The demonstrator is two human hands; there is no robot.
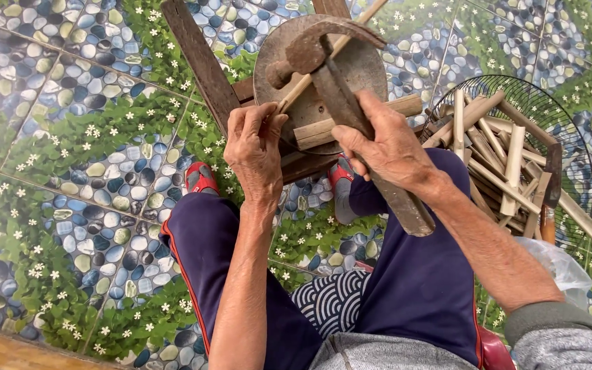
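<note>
My right hand (386, 145) grips the handle of a rusty hooked chopping knife (340, 92), whose curved blade arcs over a round wooden block (371, 65). My left hand (256, 147) pinches a thin bamboo stick (323, 58) that slants up and to the right across the block, right beside the blade. A short split bamboo piece (323, 128) lies on the block under my right hand. My knees in dark blue trousers frame the block.
A round wire basket (580, 161) at right holds several cut bamboo pieces and another tool with an orange handle (548, 223). Dark wooden beams (200, 62) support the block. The floor is pebble-and-flower patterned tile. My feet wear red sandals (200, 178).
</note>
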